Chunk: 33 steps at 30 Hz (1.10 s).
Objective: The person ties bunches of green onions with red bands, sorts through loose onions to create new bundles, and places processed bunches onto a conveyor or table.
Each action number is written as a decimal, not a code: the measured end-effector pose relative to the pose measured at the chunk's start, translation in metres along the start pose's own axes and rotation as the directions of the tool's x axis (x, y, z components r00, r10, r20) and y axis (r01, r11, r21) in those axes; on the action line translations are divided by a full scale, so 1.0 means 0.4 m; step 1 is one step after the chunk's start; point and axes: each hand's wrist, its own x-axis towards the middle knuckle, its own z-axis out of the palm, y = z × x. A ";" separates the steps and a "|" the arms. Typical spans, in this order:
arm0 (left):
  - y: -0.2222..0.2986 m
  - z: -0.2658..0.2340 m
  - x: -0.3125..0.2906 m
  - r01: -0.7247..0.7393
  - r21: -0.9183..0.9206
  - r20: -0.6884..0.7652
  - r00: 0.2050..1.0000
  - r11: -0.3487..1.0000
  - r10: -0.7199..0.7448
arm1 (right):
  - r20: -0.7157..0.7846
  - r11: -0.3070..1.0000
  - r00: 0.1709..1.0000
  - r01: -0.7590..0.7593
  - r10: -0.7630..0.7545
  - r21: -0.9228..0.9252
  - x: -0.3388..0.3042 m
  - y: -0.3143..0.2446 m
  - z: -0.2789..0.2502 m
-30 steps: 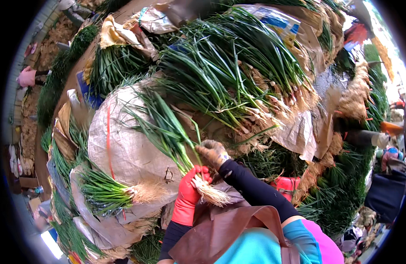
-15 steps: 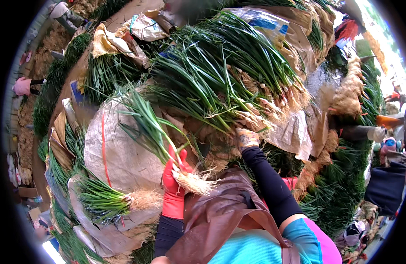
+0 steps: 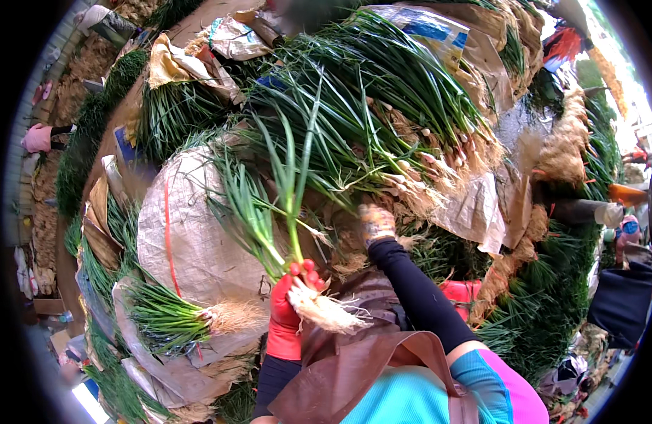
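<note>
My left hand [image 3: 289, 305], in a red glove, is closed around a small bunch of spring onions [image 3: 276, 251]. Their pale roots hang out toward the right, and the green leaves fan up and to the left. My right hand [image 3: 377, 225], in a patterned glove with a dark sleeve, is just below the root ends of a large heap of spring onions [image 3: 361, 113]. Its fingers are blurred and partly turned away, so what they hold, if anything, does not show. A separate bundle of spring onions [image 3: 174, 314] lies at the left, roots pointing right.
A pale woven sack [image 3: 191, 226] with a red stripe lies left of my hands. A brown apron [image 3: 340, 360] covers my lap. Something red [image 3: 460, 293] sits beside my right forearm. More spring onions [image 3: 538, 304] are piled at the right. A person in pink [image 3: 37, 138] is far left.
My right hand has moved slightly left and down, away from the heap's roots. The bunch in my left hand has shifted a little right and down, and one stalk now stands more upright.
</note>
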 end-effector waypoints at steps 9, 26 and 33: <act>-0.030 -0.076 -0.046 0.090 0.085 -0.231 0.971 0.992 -0.068 | -0.078 0.737 0.965 0.242 -0.249 0.631 -0.103 -0.117 -0.009; -0.071 -0.059 -0.049 0.304 0.632 -0.420 0.907 0.713 -0.014 | 0.121 0.437 0.919 0.060 -0.375 0.898 -0.173 -0.166 -0.040; -0.076 -0.047 0.005 0.453 0.653 -0.609 0.790 0.607 0.066 | 0.134 0.813 0.861 0.397 -0.491 0.426 -0.208 -0.176 -0.077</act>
